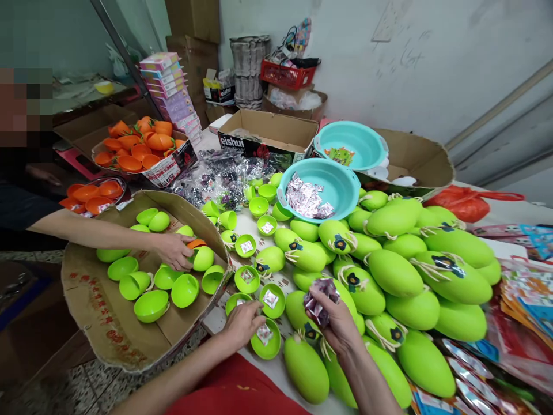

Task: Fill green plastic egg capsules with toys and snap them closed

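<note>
My right hand (334,317) is closed around a bunch of shiny purple-and-white sachets (322,300), above the long green plastic egg shapes. My left hand (242,325) hovers over small green half shells, its fingers bent and drawn together; what they hold, if anything, is hidden. Just below its fingertips, a green half shell (272,346) has a white-and-pink sachet (264,334) inside. Another half shell (280,308) beside it also contains a sachet. Several more form rows leading up the table. Closed green eggs (395,272) with raffia ties and dark flowers are piled on the right.
A co-worker's hand (173,251) reaches into a cardboard tray (86,323) of green halves at left. A turquoise basin (352,193) holds sachets; a second basin (380,150) stands behind. Orange shells (140,153) fill a box. Flat printed packs (527,294) lie far right.
</note>
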`<action>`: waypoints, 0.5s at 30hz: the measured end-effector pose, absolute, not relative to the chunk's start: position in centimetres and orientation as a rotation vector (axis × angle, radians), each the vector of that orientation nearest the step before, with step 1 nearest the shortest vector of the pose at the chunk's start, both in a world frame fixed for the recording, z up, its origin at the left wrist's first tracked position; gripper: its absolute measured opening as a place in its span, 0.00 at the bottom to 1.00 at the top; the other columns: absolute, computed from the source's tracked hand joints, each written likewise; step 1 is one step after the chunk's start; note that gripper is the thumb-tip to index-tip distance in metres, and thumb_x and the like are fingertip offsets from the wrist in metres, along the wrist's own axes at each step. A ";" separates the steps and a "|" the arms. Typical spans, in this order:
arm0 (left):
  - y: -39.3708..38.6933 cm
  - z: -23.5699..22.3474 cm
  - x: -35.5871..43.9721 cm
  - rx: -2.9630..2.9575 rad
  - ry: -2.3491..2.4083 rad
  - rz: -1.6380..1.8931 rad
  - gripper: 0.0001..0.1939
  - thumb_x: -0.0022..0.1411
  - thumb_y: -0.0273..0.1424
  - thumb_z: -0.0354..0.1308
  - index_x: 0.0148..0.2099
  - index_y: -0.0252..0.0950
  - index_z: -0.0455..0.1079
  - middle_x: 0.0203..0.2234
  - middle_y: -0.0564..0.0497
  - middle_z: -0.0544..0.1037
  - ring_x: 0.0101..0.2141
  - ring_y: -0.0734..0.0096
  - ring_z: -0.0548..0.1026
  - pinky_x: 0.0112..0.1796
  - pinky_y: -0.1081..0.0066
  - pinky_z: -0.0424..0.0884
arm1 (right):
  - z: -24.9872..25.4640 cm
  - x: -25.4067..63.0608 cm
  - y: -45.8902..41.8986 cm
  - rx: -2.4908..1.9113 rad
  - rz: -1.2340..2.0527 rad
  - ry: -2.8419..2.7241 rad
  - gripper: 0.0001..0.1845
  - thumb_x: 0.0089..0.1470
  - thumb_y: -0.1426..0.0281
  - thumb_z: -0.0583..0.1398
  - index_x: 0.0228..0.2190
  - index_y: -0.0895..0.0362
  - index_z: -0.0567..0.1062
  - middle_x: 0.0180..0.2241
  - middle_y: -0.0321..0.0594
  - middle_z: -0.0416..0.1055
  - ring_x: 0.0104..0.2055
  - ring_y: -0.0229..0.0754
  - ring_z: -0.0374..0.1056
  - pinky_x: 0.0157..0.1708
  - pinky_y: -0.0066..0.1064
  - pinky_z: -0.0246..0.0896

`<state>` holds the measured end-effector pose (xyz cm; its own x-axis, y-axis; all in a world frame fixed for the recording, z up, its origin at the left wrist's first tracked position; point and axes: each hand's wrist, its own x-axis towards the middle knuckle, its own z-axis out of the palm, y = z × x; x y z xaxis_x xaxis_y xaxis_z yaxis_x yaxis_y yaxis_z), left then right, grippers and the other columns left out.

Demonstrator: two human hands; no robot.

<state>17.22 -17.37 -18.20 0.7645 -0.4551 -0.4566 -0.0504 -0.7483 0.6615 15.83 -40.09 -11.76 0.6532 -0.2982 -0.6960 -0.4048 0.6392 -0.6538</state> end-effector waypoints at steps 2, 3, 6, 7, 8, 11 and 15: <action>-17.1 -17.6 17.5 2.301 -0.407 -0.815 0.17 0.61 0.32 0.55 0.50 0.35 0.74 0.39 0.44 0.80 0.43 0.56 0.76 0.46 0.65 0.67 | -10.9 19.1 -41.4 -0.884 0.027 0.869 0.26 0.24 0.67 0.78 0.27 0.58 0.74 0.19 0.35 0.73 0.18 0.37 0.67 0.15 0.25 0.68; -16.9 -17.1 17.7 2.295 -0.412 -0.816 0.16 0.61 0.32 0.55 0.50 0.36 0.74 0.39 0.45 0.80 0.43 0.57 0.76 0.46 0.65 0.67 | -10.5 21.1 -42.1 -0.870 0.002 0.861 0.26 0.26 0.67 0.78 0.27 0.57 0.73 0.19 0.34 0.72 0.19 0.37 0.67 0.15 0.25 0.68; -16.2 -15.3 18.0 2.268 -0.379 -0.790 0.15 0.61 0.32 0.55 0.49 0.38 0.75 0.39 0.47 0.80 0.42 0.59 0.76 0.45 0.66 0.68 | -9.5 28.7 -44.7 -0.828 -0.063 0.861 0.20 0.37 0.66 0.75 0.29 0.55 0.72 0.22 0.32 0.72 0.20 0.36 0.67 0.17 0.25 0.70; -16.0 -14.7 18.0 2.254 -0.364 -0.770 0.15 0.61 0.32 0.55 0.49 0.38 0.75 0.39 0.48 0.80 0.42 0.60 0.76 0.45 0.67 0.68 | -9.3 31.4 -45.6 -0.812 -0.082 0.868 0.19 0.40 0.64 0.74 0.30 0.55 0.72 0.23 0.32 0.72 0.21 0.35 0.67 0.18 0.25 0.71; -15.8 -14.1 18.0 2.237 -0.352 -0.745 0.15 0.61 0.32 0.55 0.48 0.39 0.75 0.39 0.48 0.80 0.42 0.60 0.76 0.45 0.67 0.68 | -9.0 34.1 -46.5 -0.798 -0.097 0.876 0.18 0.44 0.62 0.72 0.32 0.55 0.71 0.25 0.32 0.73 0.22 0.35 0.68 0.21 0.26 0.73; -15.5 -12.4 18.1 2.194 -0.363 -0.681 0.14 0.60 0.31 0.57 0.48 0.39 0.75 0.38 0.50 0.80 0.41 0.62 0.76 0.44 0.69 0.68 | -8.6 40.7 -48.6 -0.759 -0.113 0.885 0.24 0.53 0.51 0.63 0.43 0.55 0.70 0.38 0.39 0.75 0.32 0.39 0.73 0.31 0.36 0.77; -14.8 -10.5 20.2 2.181 -0.364 -0.548 0.12 0.61 0.31 0.57 0.47 0.41 0.76 0.38 0.52 0.80 0.40 0.65 0.76 0.42 0.72 0.69 | -9.7 44.9 -50.1 -0.769 -0.119 0.915 0.40 0.56 0.41 0.50 0.60 0.51 0.54 0.64 0.54 0.50 0.61 0.55 0.61 0.41 0.57 0.71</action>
